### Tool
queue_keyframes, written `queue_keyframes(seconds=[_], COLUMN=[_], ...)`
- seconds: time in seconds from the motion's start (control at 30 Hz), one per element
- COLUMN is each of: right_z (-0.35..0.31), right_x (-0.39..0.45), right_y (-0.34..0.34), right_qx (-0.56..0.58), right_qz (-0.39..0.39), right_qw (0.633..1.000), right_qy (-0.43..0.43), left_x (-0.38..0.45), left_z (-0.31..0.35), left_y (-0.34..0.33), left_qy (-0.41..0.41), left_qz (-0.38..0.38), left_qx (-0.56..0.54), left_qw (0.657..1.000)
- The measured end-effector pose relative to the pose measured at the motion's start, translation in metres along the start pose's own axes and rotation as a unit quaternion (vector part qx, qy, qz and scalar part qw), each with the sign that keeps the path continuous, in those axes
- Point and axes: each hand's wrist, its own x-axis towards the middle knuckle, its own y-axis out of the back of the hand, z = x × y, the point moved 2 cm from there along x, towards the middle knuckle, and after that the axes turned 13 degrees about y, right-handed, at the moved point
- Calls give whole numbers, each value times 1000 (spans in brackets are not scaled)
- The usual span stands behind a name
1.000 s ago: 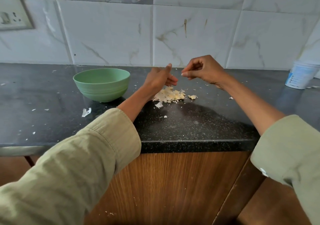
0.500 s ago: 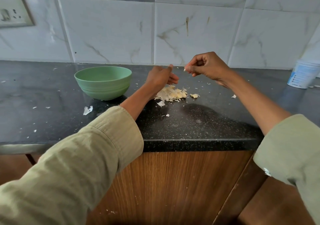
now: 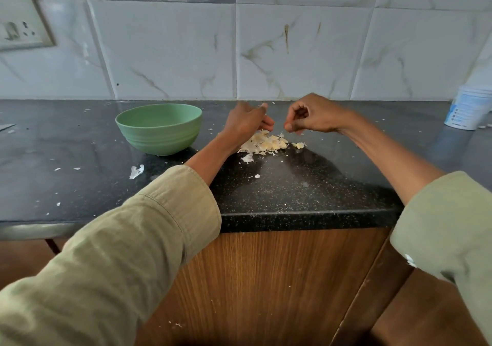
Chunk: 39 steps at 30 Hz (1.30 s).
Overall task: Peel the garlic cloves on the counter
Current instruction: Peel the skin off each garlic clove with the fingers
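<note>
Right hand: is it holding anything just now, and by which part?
It cannot be told. The right hand hangs over the pile of peels with fingers curled and tips pinched together, but whatever may sit between them is too small to see.

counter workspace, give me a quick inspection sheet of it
surface: black speckled counter, dusted with skin flecks
job's things: pile of garlic skins and cloves below both hands
clutter: green bowl left of the pile; white tub far right; loose skin scrap
grippers: left hand blurred, grip unclear; right hand curled, contents not visible
cables: nothing seen
surroundings: marble-look wall tiles, wall socket, wooden cabinet front
</note>
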Motion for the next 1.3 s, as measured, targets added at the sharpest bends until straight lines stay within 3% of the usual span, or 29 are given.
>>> queue_keyframes(seconds=[0.13, 0.17, 0.27, 0.3, 0.5, 0.6, 0.77, 1.3], right_z=[-9, -9, 1, 5, 10, 10, 3, -6], right_x=[4, 5, 5, 5, 2, 1, 7, 6], right_y=[8, 7, -6, -6, -5, -9, -6, -9], right_qx=[133, 123, -28, -35, 36, 148, 261, 220], right_qz=[178, 163, -52, -81, -23, 37, 89, 127], right_qw=[974, 978, 998, 995, 999, 988, 961, 967], right_qy=[51, 47, -23, -35, -28, -14, 3, 23], left_x=[2, 1, 0, 1, 1, -2, -6, -8], left_z=[-1, -1, -1, -1, 0, 1, 4, 5], left_y=[2, 2, 1, 1, -2, -2, 3, 5], left_qy=[10, 11, 6, 0, -12, -23, -39, -12], left_qz=[2, 1, -9, -12, -15, -14, 0, 5], left_qx=[-15, -16, -10, -5, 45, 55, -3, -54], left_qw=[1000, 1000, 1000, 1000, 999, 998, 999, 998])
